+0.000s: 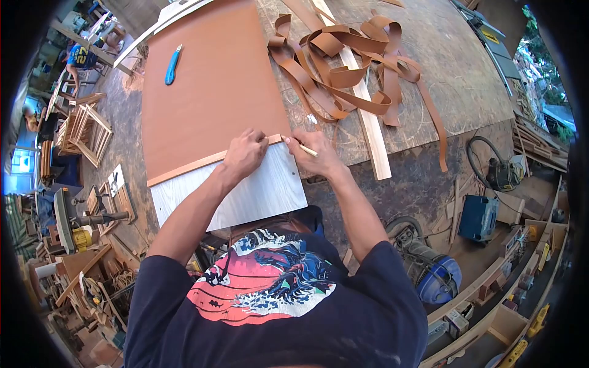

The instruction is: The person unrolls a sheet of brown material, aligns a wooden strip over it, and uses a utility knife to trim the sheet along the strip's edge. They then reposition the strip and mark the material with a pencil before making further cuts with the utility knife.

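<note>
My left hand (245, 150) is closed over a thin wooden strip (196, 163), its fingers curled at the strip near the right end. My right hand (311, 152) grips a pencil (308, 149) at that end, close to the corner of the brown leather-like sheet (211, 92). The strip lies across the sheet's near edge. Under it, a pale wood-grain board (257, 195) shows on the side toward me. Farther up the sheet rests a blue utility knife (172, 69). The pencil's tip is hidden by my fingers.
Curled brown strips (343, 76) are heaped on the worn worktable (454, 80), partly over a long wooden batten (374, 144). A blue vacuum (438, 279) and a blue case (478, 218) stand at right. Wooden frames (86, 135) and another person (81, 58) are at left.
</note>
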`<state>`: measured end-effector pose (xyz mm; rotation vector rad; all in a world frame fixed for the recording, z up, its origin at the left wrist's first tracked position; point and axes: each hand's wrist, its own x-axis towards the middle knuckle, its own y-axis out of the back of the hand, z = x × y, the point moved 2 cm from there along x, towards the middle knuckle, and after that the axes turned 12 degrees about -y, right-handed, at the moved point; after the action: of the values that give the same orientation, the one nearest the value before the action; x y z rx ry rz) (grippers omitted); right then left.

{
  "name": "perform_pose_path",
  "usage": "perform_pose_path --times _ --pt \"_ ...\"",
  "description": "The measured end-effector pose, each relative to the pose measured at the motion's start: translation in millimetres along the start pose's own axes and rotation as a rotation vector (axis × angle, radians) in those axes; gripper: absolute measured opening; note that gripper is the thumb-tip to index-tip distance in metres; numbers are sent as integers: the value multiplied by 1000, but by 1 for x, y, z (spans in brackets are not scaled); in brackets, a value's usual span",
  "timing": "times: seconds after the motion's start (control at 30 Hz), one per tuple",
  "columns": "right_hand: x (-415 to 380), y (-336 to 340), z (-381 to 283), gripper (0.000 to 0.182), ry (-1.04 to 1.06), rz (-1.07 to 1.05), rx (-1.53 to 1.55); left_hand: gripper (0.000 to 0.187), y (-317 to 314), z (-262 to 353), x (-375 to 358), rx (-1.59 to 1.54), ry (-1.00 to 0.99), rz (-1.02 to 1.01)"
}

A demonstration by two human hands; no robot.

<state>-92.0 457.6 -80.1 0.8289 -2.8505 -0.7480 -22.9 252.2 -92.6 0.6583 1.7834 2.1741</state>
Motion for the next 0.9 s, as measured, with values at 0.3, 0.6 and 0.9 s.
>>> perform_pose_path --times 0.3,0.6,0.9 --pt "-1 9 -11 29 28 33 38 13 -1 0 -1 -5 -5 3" --pt "-24 42 -20 29 -150 -2 145 14 -1 -3 -3 -22 -15 -6" --pt "-111 35 -23 45 -8 352 495 32 125 1 -56 -91 90 525"
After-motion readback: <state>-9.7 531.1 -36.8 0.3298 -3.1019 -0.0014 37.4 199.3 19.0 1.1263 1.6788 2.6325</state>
